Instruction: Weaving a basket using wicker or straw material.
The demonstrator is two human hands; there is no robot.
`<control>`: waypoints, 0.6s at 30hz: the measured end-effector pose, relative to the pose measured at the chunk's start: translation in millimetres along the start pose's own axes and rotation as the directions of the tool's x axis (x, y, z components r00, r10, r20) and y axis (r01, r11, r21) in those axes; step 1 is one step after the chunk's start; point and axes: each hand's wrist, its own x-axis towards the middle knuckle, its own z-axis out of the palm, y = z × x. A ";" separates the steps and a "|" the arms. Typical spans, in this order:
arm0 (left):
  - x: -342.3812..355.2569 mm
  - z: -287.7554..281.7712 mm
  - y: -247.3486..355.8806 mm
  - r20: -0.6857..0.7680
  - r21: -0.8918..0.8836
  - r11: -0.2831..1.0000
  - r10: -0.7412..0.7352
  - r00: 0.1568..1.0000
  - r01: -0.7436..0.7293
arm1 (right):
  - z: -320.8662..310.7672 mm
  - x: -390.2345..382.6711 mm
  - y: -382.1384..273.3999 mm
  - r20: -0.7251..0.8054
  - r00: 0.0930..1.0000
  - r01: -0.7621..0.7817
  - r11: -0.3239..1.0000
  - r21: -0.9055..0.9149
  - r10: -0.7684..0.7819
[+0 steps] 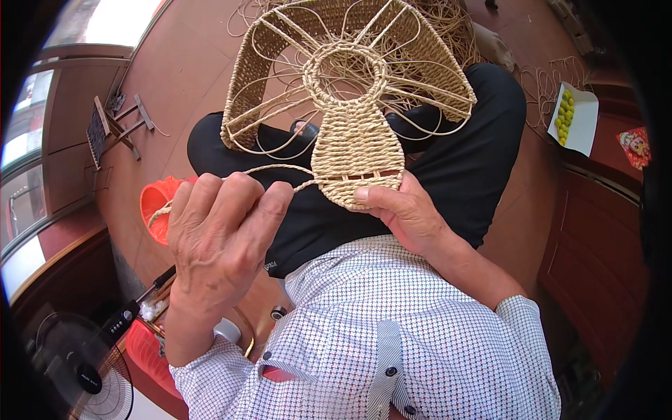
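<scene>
A woven straw piece (353, 140) with a ring, wire spokes and a curved woven rim rests over my lap, its rounded tail end toward me, with a narrow gap in the weave. My right hand (399, 217) grips that rounded end, thumb on top. My left hand (220, 238) is closed around a twisted straw cord (302, 183) that runs to the left edge of the tail. Another length of cord arches above my left knuckles.
A pile of loose cord (434, 42) lies behind the piece. An orange plastic container (154, 201) is at left, near a small folding stand (117, 126). A fan (87, 371) stands at lower left. A white box of yellow-green round items (584, 119) sits at right.
</scene>
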 end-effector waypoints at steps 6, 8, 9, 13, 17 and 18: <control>-5.5 23.8 -4.1 -0.075 -0.218 0.973 -0.101 0.992 0.082 | 3.9 -2.2 -0.5 -0.042 0.999 0.016 0.998 0.061 -0.014; -8.6 31.6 -6.0 -0.042 -0.300 0.939 -0.188 0.981 0.167 | 6.3 -3.6 -1.7 -0.064 0.998 0.007 0.998 0.064 -0.003; -10.6 33.9 -6.5 -0.042 -0.301 0.939 -0.185 0.982 0.165 | 6.8 -4.0 -2.1 -0.082 0.997 -0.005 0.998 0.065 0.010; -19.5 40.7 -4.0 0.036 -0.413 0.871 -0.274 0.961 0.264 | 6.4 -4.8 -1.9 -0.075 0.997 -0.020 0.995 0.097 0.028; -23.4 46.1 -3.0 0.067 -0.459 0.842 -0.286 0.956 0.284 | 7.6 -5.6 1.0 -0.116 0.993 0.033 0.996 0.079 -0.024; -23.7 45.3 -2.6 0.066 -0.460 0.842 -0.286 0.956 0.283 | 7.5 -5.4 1.8 -0.129 0.991 0.042 0.995 0.085 -0.031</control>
